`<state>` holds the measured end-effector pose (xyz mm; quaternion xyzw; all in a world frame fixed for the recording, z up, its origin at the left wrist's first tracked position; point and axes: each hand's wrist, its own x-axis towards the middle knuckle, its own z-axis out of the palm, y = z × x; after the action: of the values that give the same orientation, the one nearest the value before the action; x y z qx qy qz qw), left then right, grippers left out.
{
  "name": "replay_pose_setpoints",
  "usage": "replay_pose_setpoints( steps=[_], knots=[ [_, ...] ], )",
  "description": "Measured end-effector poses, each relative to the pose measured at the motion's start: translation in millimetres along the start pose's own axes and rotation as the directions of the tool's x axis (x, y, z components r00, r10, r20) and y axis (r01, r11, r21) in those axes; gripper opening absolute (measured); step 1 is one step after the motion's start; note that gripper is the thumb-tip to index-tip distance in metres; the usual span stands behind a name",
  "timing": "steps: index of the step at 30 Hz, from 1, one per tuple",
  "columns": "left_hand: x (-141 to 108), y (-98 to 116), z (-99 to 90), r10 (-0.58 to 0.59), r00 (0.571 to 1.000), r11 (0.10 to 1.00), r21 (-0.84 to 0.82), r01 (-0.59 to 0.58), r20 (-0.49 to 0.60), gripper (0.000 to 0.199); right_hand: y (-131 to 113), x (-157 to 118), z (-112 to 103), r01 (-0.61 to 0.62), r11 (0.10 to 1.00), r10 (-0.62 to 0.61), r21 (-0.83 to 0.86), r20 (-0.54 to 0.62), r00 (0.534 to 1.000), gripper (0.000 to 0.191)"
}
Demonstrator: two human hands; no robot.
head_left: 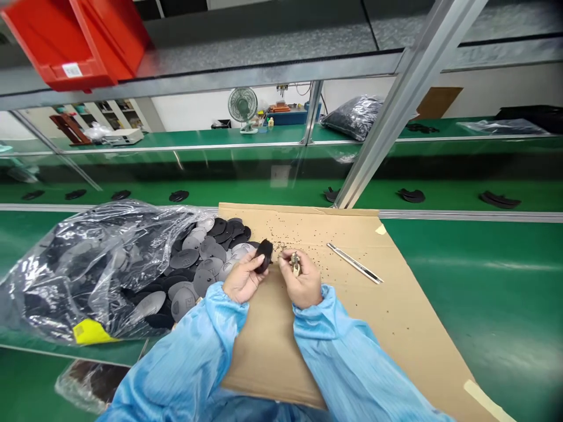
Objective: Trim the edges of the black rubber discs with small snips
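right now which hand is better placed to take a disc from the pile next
Probably the left hand: it's beside the disc pile, though holding a black piece. The right hand is farther off and holds a small metallic object.

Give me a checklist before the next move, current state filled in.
1. Left hand gripping the black piece: ok.
2. Right hand holding the brass-coloured tool: ok.
3. That tool's tip condition: cannot tell, too small.
4. Thin silver tool apart from both hands: ok.
5. Cardboard free of crumbs: not ok, dark crumbs scattered.
6. Discs all bagged: not ok, many outside.
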<state>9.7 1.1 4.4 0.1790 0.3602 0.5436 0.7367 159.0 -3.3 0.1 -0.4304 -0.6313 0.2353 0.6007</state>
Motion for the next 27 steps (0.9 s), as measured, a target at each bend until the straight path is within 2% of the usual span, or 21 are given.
replay_pose_setpoints(
  steps=[2,4,6,7,8,9,10,11,12,13,14,16,18,20,23,27],
  knots=[
    [4.2,5.6,4.0,0.096,0.991,0.995,0.045,-0.092,-0.095,0.032,10.4,3.2,0.5,-0.063,0.998,0.065,0.02,-0.109,0.992,0.014],
    [14.8,18.3,8.3,0.218,0.964,0.968,0.158,-0.195,-0.149,0.037,20.1,7.4,1.3,-0.086,0.996,0.087,0.012,-0.204,0.975,0.016],
    [33.7,40.0,12.8,0.381,0.911,0.883,0.355,-0.307,-0.158,0.039,27.0,11.5,2.6,-0.098,0.995,0.097,0.008,-0.262,0.96,0.016],
    [46.0,53.8,15.0,0.481,0.865,0.796,0.486,-0.361,-0.146,0.038,29.2,13.2,3.5,-0.1,0.995,0.1,0.014,-0.274,0.957,0.017],
    [59.6,68.9,17.2,0.591,0.798,0.669,0.625,-0.402,-0.119,0.036,30.6,14.5,4.4,-0.101,0.995,0.102,0.021,-0.277,0.956,0.017],
    [73.7,84.4,19.4,0.703,0.709,0.493,0.759,-0.425,-0.06,0.033,31.5,15.6,5.3,-0.101,0.995,0.104,0.026,-0.273,0.956,0.017],
    [87.7,99.2,21.7,0.783,0.621,0.276,0.872,-0.405,0.041,0.03,32.1,16.4,6.3,-0.104,0.994,0.107,0.027,-0.267,0.958,0.016],
    [101.1,112.2,24.4,0.812,0.562,0.068,0.932,-0.357,0.156,0.028,32.6,17.1,7.1,-0.11,0.994,0.113,0.028,-0.263,0.958,0.016],
    [113.5,122.4,27.6,0.811,0.53,-0.097,0.95,-0.298,0.249,0.03,33.0,17.7,7.9,-0.12,0.992,0.124,0.031,-0.263,0.957,0.017],
    [124.8,128.9,31.7,0.79,0.526,-0.22,0.946,-0.237,0.315,0.034,33.5,18.4,8.5,-0.134,0.99,0.139,0.034,-0.273,0.952,0.017],
    [135.3,131.4,36.8,0.76,0.545,-0.302,0.935,-0.188,0.355,0.037,34.2,19.2,9.0,-0.151,0.988,0.156,0.04,-0.293,0.943,0.018],
    [154.9,124.6,50.3,0.689,0.632,-0.358,0.925,-0.128,0.354,0.041,35.9,20.7,9.9,-0.188,0.981,0.195,0.054,-0.349,0.917,0.019],
    [174.4,105.7,68.0,0.607,0.726,-0.348,0.93,-0.122,0.322,0.038,38.0,21.8,10.5,-0.224,0.973,0.229,0.062,-0.402,0.887,0.019],
    [194.1,80.6,88.8,0.523,0.793,-0.328,0.933,-0.151,0.312,0.032,40.3,22.3,11.1,-0.245,0.967,0.251,0.068,-0.425,0.87,0.019],
    [221.1,42.0,122.0,0.421,0.845,-0.309,0.928,-0.209,0.331,0.024,43.3,21.6,10.8,-0.267,0.96,0.279,0.09,-0.437,0.855,0.019],
    [251.0,3.4,161.7,0.331,0.881,-0.255,0.931,-0.261,0.337,0.011,45.6,21.2,7.8,-0.299,0.945,0.326,0.132,-0.45,0.831,0.018]
  ],
)
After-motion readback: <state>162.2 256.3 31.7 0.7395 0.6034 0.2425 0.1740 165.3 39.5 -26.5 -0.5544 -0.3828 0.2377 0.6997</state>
